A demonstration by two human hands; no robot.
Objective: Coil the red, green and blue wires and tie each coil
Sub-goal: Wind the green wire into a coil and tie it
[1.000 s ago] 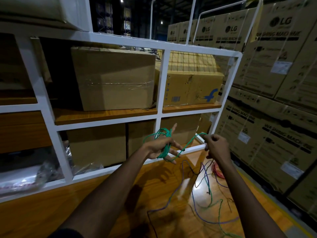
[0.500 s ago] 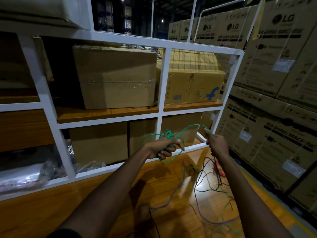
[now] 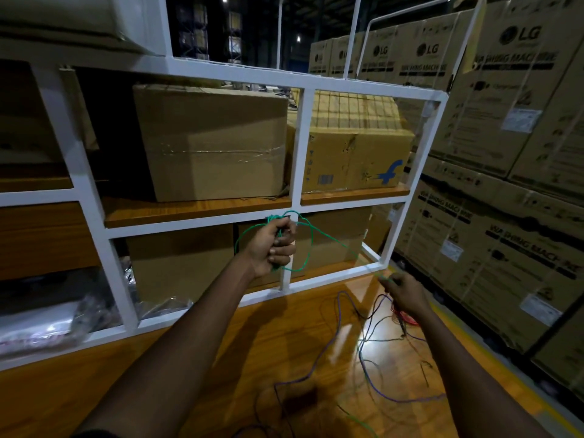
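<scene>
We've got the left grip [image 3: 271,248] mid-frame, clenched around the green wire [image 3: 312,245]. Its loops stick out above and to the right of the fist. One green strand runs down-right to the right grip [image 3: 407,295], which pinches it at the fingertips. Both are raised over the desk [image 3: 252,358]. The blue wire [image 3: 410,401] trails loose and uncoiled across the desk's lower right. The red wire [image 3: 409,322] is bunched just below the right grip and partly hidden by it. Behind, we see a white shelf frame [image 3: 297,147] holding cardboard boxes [image 3: 215,143].
</scene>
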